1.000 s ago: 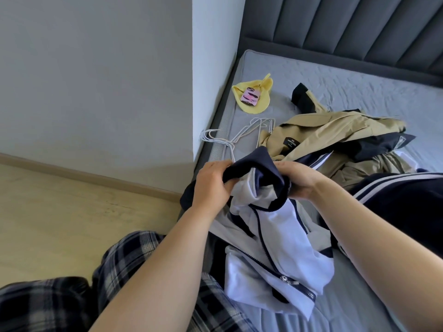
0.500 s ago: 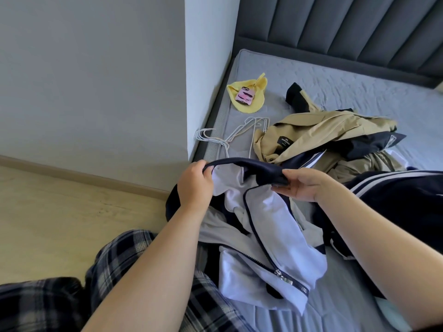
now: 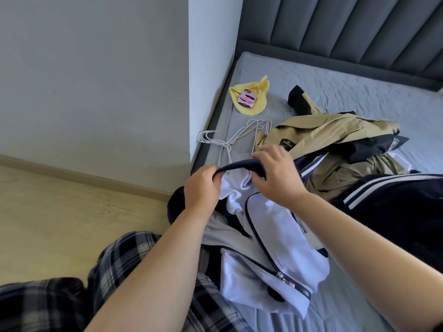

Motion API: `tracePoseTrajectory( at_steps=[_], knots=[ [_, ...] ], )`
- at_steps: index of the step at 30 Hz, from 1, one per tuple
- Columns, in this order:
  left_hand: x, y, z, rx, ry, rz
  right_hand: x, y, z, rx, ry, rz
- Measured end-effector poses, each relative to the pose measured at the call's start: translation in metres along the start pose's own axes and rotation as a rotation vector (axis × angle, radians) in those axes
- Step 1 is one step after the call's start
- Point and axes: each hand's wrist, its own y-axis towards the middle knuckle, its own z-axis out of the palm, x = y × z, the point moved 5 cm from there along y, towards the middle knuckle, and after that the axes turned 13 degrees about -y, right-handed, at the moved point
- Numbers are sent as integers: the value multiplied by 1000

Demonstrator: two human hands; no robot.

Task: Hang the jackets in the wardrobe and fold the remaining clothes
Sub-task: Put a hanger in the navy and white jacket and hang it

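- Two hands hold one piece of clothing, a white jacket (image 3: 271, 226) with a dark navy collar (image 3: 239, 164) and a navy zipper.
- The left hand (image 3: 202, 188) is closed. Its fingers are curled and pinch the left end of the collar.
- The right hand (image 3: 275, 173) grips the right end of the collar. Its fingers bend over the dark edge, and its back faces the camera.
- The collar is stretched between both hands, and the body of the jacket hangs down onto the edge of the bed (image 3: 335, 87) and the person's plaid trousers (image 3: 134, 271).
- Just behind the right hand lies a beige jacket (image 3: 323, 133), crumpled on the mattress.
- To the right lies a navy garment (image 3: 395, 207) with white stripes.
- Some white hangers (image 3: 242, 137) lie near the bed's left edge, beside the beige jacket.
- Farther back sits a yellow cloth (image 3: 247, 110) with a small pink object (image 3: 248, 98) on it.
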Motion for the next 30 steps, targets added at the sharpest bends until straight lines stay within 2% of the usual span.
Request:
tracePoseTrajectory(
  at_steps=[1, 3, 6, 8, 10, 12, 13, 17, 21, 27, 30],
  knots=[
    [-1, 0, 0, 2, -9, 17, 12, 1, 5, 72, -86, -86],
    [-3, -1, 1, 8, -22, 48, 26, 5, 14, 197, -200, -148],
    [-2, 0, 2, 38, 14, 51, 27, 15, 18, 264, -221, -12],
    [7, 2, 3, 62, 139, -26, 21, 21, 17, 263, -209, 132],
    [22, 4, 1, 97, 311, -182, 11, 23, 20, 315, -220, 224],
    [33, 3, 0, 157, 415, -339, 5, 23, 25, 424, -309, 209],
    [36, 2, 2, 183, 430, -364, 3, 22, 28, 474, -359, 183],
    [32, 4, 15, 234, 337, -233, 3, 20, 27, 544, -324, 169],
    [24, 6, 14, 193, 182, -292, 13, 26, 13, 493, -197, 214],
    [-29, 62, -37, 52, 108, -183, 40, 72, -29, 323, 117, 317],
    [-61, 87, -76, -25, -129, -253, 61, 112, -73, 207, 260, 319]
  ],
)
